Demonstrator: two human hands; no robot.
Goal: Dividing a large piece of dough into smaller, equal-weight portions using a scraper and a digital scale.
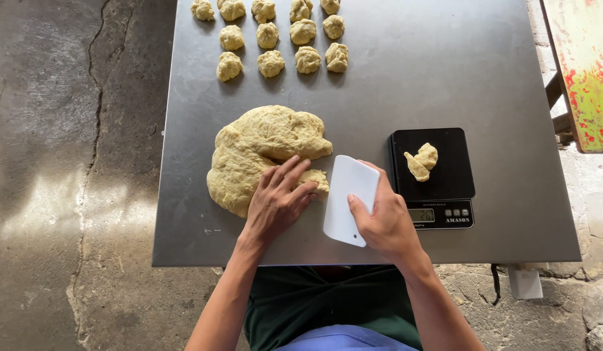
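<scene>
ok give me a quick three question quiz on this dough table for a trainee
1. True or false: the right hand holds a white scraper.
2. What does the left hand rest on? A) the big dough B) the scale C) the dough balls
3. Fill in: the small dough piece lies on the black ____.

Key: 1 true. 2 A, the fingers lie on the big dough's near edge. 3 scale, which stands on the metal table to the right of the scraper.
</scene>
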